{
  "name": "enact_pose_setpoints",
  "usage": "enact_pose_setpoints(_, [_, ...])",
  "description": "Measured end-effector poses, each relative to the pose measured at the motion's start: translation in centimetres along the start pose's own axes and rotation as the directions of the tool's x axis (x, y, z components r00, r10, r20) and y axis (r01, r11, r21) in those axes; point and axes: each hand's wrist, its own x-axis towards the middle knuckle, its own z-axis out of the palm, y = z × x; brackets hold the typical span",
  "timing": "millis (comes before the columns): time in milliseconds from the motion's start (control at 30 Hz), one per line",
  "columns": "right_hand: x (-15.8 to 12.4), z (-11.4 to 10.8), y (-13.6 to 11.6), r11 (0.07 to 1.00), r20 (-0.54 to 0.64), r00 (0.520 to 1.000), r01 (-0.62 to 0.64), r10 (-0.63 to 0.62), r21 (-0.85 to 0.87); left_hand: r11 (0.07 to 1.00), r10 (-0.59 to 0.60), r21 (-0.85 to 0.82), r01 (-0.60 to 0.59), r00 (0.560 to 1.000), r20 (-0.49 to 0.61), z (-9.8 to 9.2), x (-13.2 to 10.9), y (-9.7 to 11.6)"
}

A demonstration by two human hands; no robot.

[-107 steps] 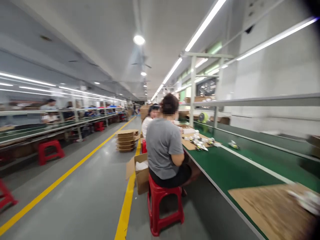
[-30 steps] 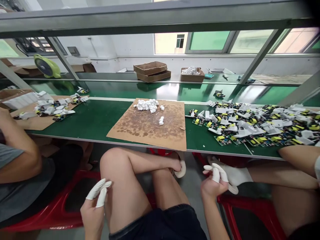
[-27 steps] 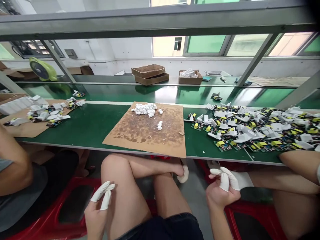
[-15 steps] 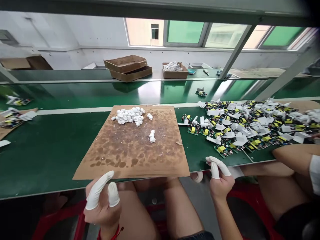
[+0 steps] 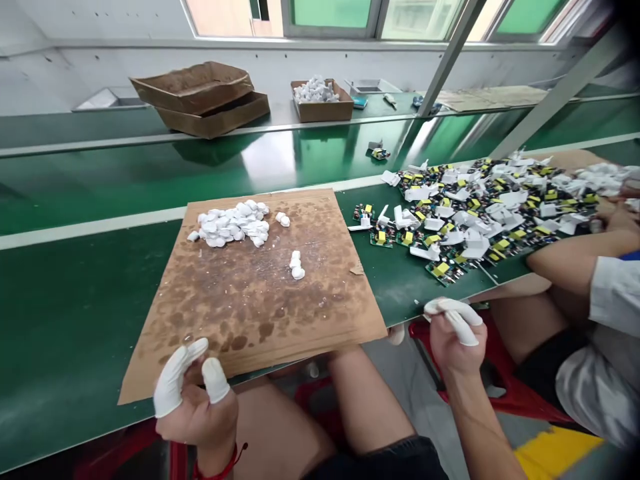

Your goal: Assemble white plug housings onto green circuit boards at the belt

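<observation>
My left hand (image 5: 193,397) hovers at the near edge of a stained brown cardboard sheet (image 5: 250,307). White finger cots cover its index finger and thumb, which are held apart with nothing between them. My right hand (image 5: 455,337) is at the table edge to the right of the sheet. Its cot-covered fingertips are curled together and hold nothing that I can see. A heap of small white pieces (image 5: 230,223) lies at the far side of the sheet, and two more white pieces (image 5: 297,263) lie near its middle.
A spread of small circuit boards and white plastic shells (image 5: 475,207) covers the green table (image 5: 75,300) to the right. A co-worker's arm (image 5: 575,257) rests beside it. Behind the conveyor belt (image 5: 125,180) stand stacked cardboard trays (image 5: 200,97) and a box of white pieces (image 5: 320,100).
The view swung from the factory aisle to the bench, then leaned in over it. Both my hands rose from beside my knees to the table's near edge.
</observation>
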Motion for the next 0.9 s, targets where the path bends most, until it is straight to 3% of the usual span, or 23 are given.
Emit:
enact_pose_setpoints(67, [-3.1,0.2,-1.2,0.969,0.173,0.964,-0.224,0.204,0.107,0.996,-0.06,0.06,0.06,0.998,0.007,0.3,0.1,0.2])
enact_pose_setpoints(100, [-5.2,0.2,-1.4,0.921,0.291,0.892,-0.382,0.346,0.075,0.994,-0.075,0.082,0.073,0.997,0.01,0.4,0.2,0.2])
enact_pose_setpoints(133, [-7.4,0.1,-1.3,0.828,0.396,0.756,-0.561,0.52,-0.016,0.992,-0.079,0.099,0.078,0.997,0.008,0.4,0.2,0.2])
enact_pose_setpoints(167, [-9.5,-0.2,-0.8,0.689,0.456,0.575,-0.713,0.679,-0.128,0.99,-0.083,0.113,0.082,0.996,0.009,0.4,0.2,0.2])
enact_pose_setpoints(200, [-11.2,-0.7,-0.1,0.539,0.481,0.386,-0.81,0.787,-0.231,0.989,-0.086,0.125,0.084,0.996,0.008,0.4,0.2,0.2])
enact_pose_setpoints(233, [-12.3,-1.4,0.9,0.426,0.481,0.245,-0.849,0.842,-0.312,0.987,-0.086,0.134,0.084,0.996,0.006,0.4,0.2,0.1])
enact_pose_setpoints(267, [-12.6,-2.3,2.0,0.388,0.455,0.207,-0.852,0.866,-0.351,0.987,-0.083,0.14,0.082,0.997,0.004,0.3,0.1,0.1])
enact_pose_setpoints(300, [-12.3,-3.4,3.1,0.387,0.382,0.259,-0.869,0.887,-0.308,0.987,-0.078,0.138,0.076,0.997,0.005,0.3,0.0,0.1])
enact_pose_setpoints(333, [-11.4,-4.5,4.2,0.43,0.3,0.352,-0.866,0.887,-0.255,0.989,-0.072,0.129,0.069,0.997,0.014,0.2,-0.1,0.2])
enact_pose_setpoints(367, [-10.3,-5.5,5.0,0.538,0.163,0.513,-0.815,0.843,-0.215,0.992,-0.066,0.108,0.063,0.997,0.027,0.2,-0.2,0.3])
enact_pose_setpoints(400, [-9.2,-6.3,5.6,0.588,0.1,0.581,-0.781,0.807,-0.21,0.996,-0.06,0.075,0.057,0.997,0.043,0.2,-0.2,0.4])
enact_pose_setpoints(467, [-8.0,-7.3,5.8,0.604,0.085,0.601,-0.769,0.795,-0.21,0.999,-0.034,-0.011,0.034,0.998,0.043,0.2,-0.2,0.7])
enact_pose_setpoints(500, [-8.2,-7.4,5.7,0.59,0.114,0.58,-0.779,0.807,-0.214,0.998,-0.023,-0.053,0.026,0.999,0.048,0.3,-0.1,0.8])
enact_pose_setpoints(533, [-8.8,-7.4,5.4,0.563,0.174,0.536,-0.794,0.826,-0.23,0.996,-0.016,-0.087,0.02,0.999,0.048,0.3,-0.1,0.8])
enact_pose_setpoints(600, [-10.5,-7.3,5.1,0.529,0.412,0.382,-0.778,0.827,-0.34,0.992,-0.008,-0.129,0.013,0.999,0.038,0.4,0.0,0.9])
enact_pose_setpoints(633, [-11.1,-7.3,5.1,0.553,0.477,0.347,-0.726,0.808,-0.408,0.991,-0.005,-0.134,0.008,1.0,0.021,0.3,0.0,0.9])
enact_pose_setpoints(667, [-11.4,-7.5,5.3,0.594,0.442,0.414,-0.676,0.796,-0.436,0.992,0.003,-0.128,-0.004,1.0,-0.002,0.2,-0.3,0.9])
enact_pose_setpoints(733, [-10.8,-8.4,6.1,0.672,0.233,0.648,-0.591,0.725,-0.446,0.994,0.044,-0.098,-0.05,0.997,-0.064,-0.1,-1.3,1.2])
enact_pose_setpoints(767, [-10.1,-9.0,6.5,0.69,0.159,0.709,-0.57,0.688,-0.445,0.995,0.053,-0.079,-0.057,0.997,-0.054,-0.3,-2.3,1.4])
enact_pose_setpoints(833, [-8.7,-10.0,6.9,0.712,0.117,0.751,-0.548,0.65,-0.439,0.998,0.046,-0.052,-0.044,0.999,0.028,-0.7,-4.9,2.1])
enact_pose_setpoints(900, [-8.3,-10.7,6.7,0.735,0.234,0.73,-0.5,0.642,-0.457,0.998,-0.049,0.035,0.043,0.978,0.203,-0.9,-8.2,3.1])
